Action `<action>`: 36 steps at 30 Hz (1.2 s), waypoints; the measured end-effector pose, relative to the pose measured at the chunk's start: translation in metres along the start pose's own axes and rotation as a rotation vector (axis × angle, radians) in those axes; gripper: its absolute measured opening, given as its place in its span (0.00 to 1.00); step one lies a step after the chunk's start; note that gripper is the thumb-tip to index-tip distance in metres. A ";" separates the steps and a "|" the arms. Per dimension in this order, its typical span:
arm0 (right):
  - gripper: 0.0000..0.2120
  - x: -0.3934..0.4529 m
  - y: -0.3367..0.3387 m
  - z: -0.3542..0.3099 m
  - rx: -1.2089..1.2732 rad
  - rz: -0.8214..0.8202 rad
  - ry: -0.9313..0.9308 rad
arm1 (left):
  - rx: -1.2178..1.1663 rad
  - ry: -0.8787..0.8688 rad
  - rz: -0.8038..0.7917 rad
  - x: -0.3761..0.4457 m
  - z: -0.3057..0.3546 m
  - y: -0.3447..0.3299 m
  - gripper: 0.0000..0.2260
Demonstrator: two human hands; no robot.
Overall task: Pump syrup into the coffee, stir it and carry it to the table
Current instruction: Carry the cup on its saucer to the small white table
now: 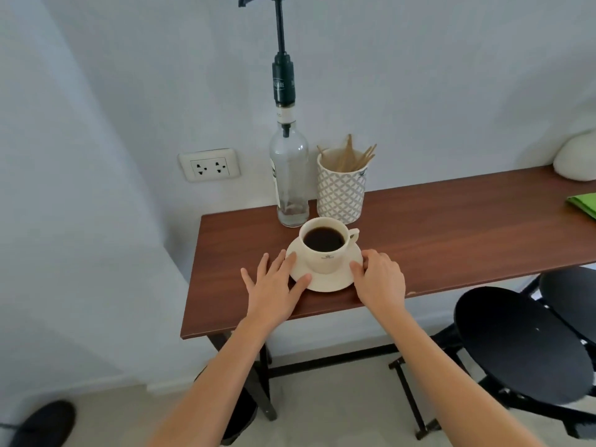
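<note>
Hands [272, 285] [380, 279] flat, flanking saucer [325, 282]

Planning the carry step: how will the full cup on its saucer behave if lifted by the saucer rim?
The cup just stands loose on the saucer, so it could slide if tilted. Coffee sits fairly near the brim, so a jerk probably spills it. Both look like glazed ceramic: stiff, likely slippery, breakable. The left hand and right hand at opposite rims should help keep it level.
</note>
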State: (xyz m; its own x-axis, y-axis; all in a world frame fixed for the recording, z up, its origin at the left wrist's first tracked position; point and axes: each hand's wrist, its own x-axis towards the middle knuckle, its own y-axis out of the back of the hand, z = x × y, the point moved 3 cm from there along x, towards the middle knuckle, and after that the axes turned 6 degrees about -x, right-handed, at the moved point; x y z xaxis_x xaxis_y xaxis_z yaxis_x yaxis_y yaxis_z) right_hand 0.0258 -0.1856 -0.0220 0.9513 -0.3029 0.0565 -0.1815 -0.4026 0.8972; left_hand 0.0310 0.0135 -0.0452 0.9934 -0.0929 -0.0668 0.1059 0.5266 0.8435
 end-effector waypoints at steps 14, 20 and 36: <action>0.15 -0.038 0.000 0.009 0.309 -0.201 -0.149 | 0.034 -0.077 -0.109 -0.016 -0.011 0.005 0.30; 0.31 -0.063 -0.017 0.012 0.954 -0.429 -0.235 | 0.040 -0.127 -0.153 -0.021 -0.017 0.005 0.31; 0.32 -0.084 -0.020 0.035 1.191 -0.541 -0.205 | -0.161 -0.068 -0.056 -0.076 -0.010 -0.011 0.31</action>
State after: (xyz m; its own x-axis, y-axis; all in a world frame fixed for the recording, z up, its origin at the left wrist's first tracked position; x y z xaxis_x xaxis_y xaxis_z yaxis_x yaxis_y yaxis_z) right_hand -0.0590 -0.1829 -0.0600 0.9368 0.0524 -0.3460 -0.0003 -0.9886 -0.1507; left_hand -0.0453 0.0232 -0.0546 0.9811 -0.1803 -0.0705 0.1722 0.6467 0.7431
